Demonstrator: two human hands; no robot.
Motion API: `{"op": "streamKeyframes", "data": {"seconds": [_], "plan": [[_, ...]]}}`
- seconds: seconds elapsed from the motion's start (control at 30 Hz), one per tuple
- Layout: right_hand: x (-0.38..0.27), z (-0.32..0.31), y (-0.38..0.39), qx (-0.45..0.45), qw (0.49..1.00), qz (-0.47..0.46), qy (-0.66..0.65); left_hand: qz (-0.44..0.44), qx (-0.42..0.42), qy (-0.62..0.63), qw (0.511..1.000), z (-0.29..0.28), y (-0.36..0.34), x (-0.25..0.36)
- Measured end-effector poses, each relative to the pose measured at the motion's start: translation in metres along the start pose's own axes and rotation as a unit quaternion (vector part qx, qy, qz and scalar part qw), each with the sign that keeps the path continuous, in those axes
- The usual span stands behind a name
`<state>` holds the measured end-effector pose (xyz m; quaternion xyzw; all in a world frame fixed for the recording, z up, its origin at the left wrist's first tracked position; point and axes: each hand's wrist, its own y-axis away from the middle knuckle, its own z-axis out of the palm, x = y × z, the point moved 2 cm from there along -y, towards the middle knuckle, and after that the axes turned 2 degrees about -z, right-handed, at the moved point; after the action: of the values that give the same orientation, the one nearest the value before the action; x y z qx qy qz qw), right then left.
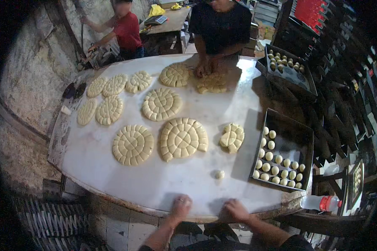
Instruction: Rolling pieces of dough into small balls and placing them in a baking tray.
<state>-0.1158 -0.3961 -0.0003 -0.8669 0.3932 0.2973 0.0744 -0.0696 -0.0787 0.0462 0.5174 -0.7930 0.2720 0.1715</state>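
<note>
Both my hands rest low on the white tabletop (134,184), near its front edge. The fingers of my left hand (182,206) curl down against the surface; whatever lies under them is hidden. A short way to its right, my right hand (236,210) is curled the same way, and its palm does not show. Just beyond them sits a small dough ball (220,174). Further off is a small cut dough cluster (232,138). Left of it lie a large dough round scored into pieces (183,140) and another scored round (132,144).
A dark tray (287,129) with rows of dough balls stands on the right; another tray (290,69) is behind it. A plastic bottle (321,203) lies at the right edge. Across the table, a person in black (220,29) handles dough; one in red (127,31) stands far left.
</note>
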Motion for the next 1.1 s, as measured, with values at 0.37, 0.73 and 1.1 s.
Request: {"op": "streamKeyframes", "data": {"seconds": [0.37,0.73,1.1], "plan": [[-0.067,0.015,-0.055,0.282,0.952,0.109,-0.039,0.003,-0.066,-0.031,0.997,0.000,-0.003,-0.034],[-0.109,0.051,-0.120,0.483,0.818,0.310,0.042,0.046,-0.035,-0.016,0.998,-0.009,0.027,-0.061],[-0.146,0.018,-0.120,0.316,0.912,0.261,0.032,0.044,-0.012,0.105,0.993,-0.055,0.052,-0.109]]}}
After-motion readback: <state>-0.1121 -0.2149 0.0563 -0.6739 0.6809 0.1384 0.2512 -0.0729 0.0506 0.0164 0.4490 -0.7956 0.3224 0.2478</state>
